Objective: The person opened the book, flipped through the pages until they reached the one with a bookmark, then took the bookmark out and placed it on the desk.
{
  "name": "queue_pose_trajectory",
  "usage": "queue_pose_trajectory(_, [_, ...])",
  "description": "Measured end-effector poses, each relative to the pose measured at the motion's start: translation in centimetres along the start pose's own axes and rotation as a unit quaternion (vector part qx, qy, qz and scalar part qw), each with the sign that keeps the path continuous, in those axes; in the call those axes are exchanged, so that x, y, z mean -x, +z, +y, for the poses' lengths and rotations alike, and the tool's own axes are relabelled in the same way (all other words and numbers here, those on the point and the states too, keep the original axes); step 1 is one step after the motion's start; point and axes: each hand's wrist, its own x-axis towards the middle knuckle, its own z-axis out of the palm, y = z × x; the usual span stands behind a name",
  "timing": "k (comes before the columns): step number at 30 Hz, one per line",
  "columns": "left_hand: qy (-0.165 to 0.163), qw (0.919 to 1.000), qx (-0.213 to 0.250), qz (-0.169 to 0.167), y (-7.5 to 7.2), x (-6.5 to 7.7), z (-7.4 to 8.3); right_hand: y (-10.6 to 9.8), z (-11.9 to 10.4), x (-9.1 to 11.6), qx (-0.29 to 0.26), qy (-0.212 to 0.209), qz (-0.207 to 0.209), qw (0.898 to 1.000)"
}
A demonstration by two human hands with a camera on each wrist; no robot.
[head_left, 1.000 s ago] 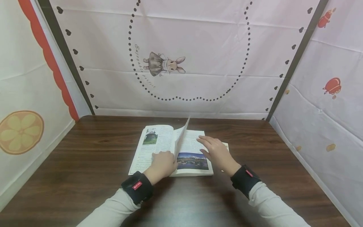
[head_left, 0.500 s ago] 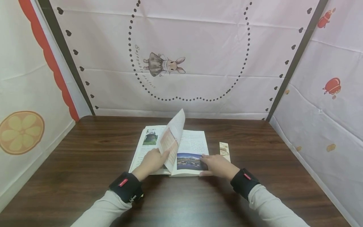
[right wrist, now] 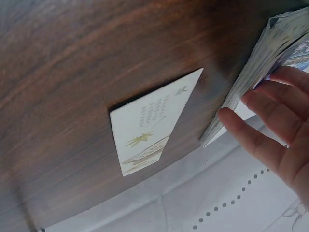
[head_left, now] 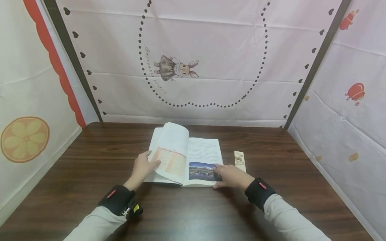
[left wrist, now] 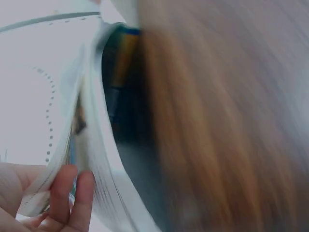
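Observation:
An open book (head_left: 203, 149) lies on the table, with a mountain-lake photo low on its right-hand page. My left hand (head_left: 141, 169) pinches the outer edge of a curved page (head_left: 175, 140) with an orange-tinted table, over the book's left side. In the left wrist view the paper passes between the thumb and fingers (left wrist: 83, 200). On the right, my right hand (head_left: 233, 175) rests its relaxed fingers on the lower outer edge of the right-hand page. Right beside that hand a pale printed bookmark (head_left: 239, 159) lies flat, its near end hidden in the head view.
The dark wood-grain table (head_left: 102, 157) spreads around the book. Behind it hangs a white cloth (head_left: 223, 60) with a rabbit print, and more printed cloth (head_left: 340, 134) stands along both sides. Black bands (head_left: 260, 194) wrap both wrists.
My left hand has carried the page from upright over to the left. My right hand has come down onto the book's right edge, uncovering more of the bookmark.

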Motion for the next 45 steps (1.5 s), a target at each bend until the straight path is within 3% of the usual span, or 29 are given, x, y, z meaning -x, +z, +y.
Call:
queue_pose_trajectory(2, [0.047, 0.9960, -0.075, 0.013, 0.3, 0.1, 0.0, 0.0, 0.1, 0.0, 0.002, 0.000, -0.004, 1.000])
queue_pose_trajectory(3, [0.072, 0.9902, -0.117, 0.021, 0.5, 0.2, 0.1, 0.0, 0.2, 0.0, 0.002, 0.000, -0.006, 1.000])
queue_pose_trajectory(7, [0.172, 0.9537, -0.245, 0.028, 1.4, 0.3, 0.6, -0.2, 0.4, -0.1, -0.005, 0.005, -0.010, 1.000])
queue_pose_trajectory(9, [0.240, 0.9302, -0.278, 0.002, 1.8, 0.2, 0.9, -0.4, 0.4, -0.2, -0.010, 0.006, -0.013, 1.000])
queue_pose_trajectory(13, [0.361, 0.8755, -0.306, -0.100, 2.4, 0.1, 1.3, -0.6, 0.3, -0.5, -0.012, -0.007, -0.015, 1.000])
queue_pose_trajectory(15, [0.363, 0.8665, -0.313, -0.141, 2.5, 0.3, 1.7, -0.6, 0.2, -0.6, -0.012, -0.013, -0.017, 1.000])
queue_pose_trajectory(17, [0.323, 0.8774, -0.316, -0.161, 2.5, 0.6, 2.1, -0.7, 0.1, -0.8, -0.014, -0.013, -0.020, 1.000])
queue_pose_trajectory(20, [0.265, 0.9014, -0.304, -0.156, 2.6, 0.7, 2.7, -0.8, 0.0, -1.0, -0.016, -0.010, -0.029, 0.999])
queue_pose_trajectory(22, [0.251, 0.9121, -0.288, -0.148, 2.8, 0.6, 2.9, -0.9, 0.1, -1.1, -0.015, -0.014, -0.031, 0.999])
queue_pose_trajectory(26, [0.248, 0.9223, -0.258, -0.145, 3.3, 0.2, 3.1, -1.0, 0.3, -1.1, -0.019, -0.038, -0.020, 0.999])
queue_pose_trajectory(31, [0.213, 0.9370, -0.217, -0.171, 3.7, -0.2, 3.3, -1.0, 0.6, -1.0, -0.024, -0.033, -0.018, 0.999])
queue_pose_trajectory(34, [0.206, 0.9374, -0.224, -0.170, 3.9, -0.1, 3.6, -1.0, 0.8, -0.8, -0.008, -0.033, 0.004, 0.999])
queue_pose_trajectory(38, [0.215, 0.9298, -0.251, -0.162, 4.1, 0.2, 4.3, -1.1, 1.0, -0.7, 0.030, -0.052, 0.073, 0.996])
queue_pose_trajectory(45, [0.242, 0.9116, -0.303, -0.137, 5.0, 0.8, 5.3, -2.6, 0.5, -0.7, 0.076, -0.082, 0.202, 0.973])
